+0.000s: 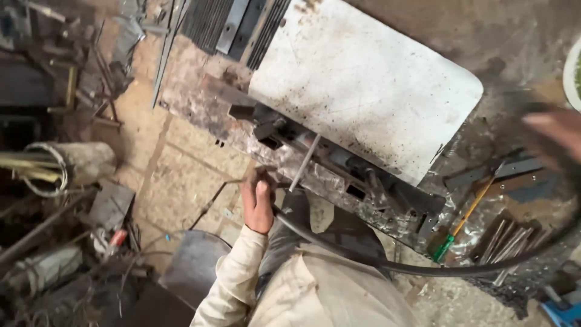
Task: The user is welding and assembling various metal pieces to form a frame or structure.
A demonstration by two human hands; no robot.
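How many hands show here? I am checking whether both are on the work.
2. The left hand grips a thin rod below the metal jig at centre. The right hand is blurred at the right edge; whether it holds anything cannot be told.

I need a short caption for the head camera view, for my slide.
Left hand grips a tool with a black cable beside a thin metal rod on a rusty jig; blurred right hand raised.

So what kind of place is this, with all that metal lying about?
Most likely a small metalworking shop: a scorched steel workbench, a stack of flat metal bars, cut rods, and scrap heaped by the left hand.
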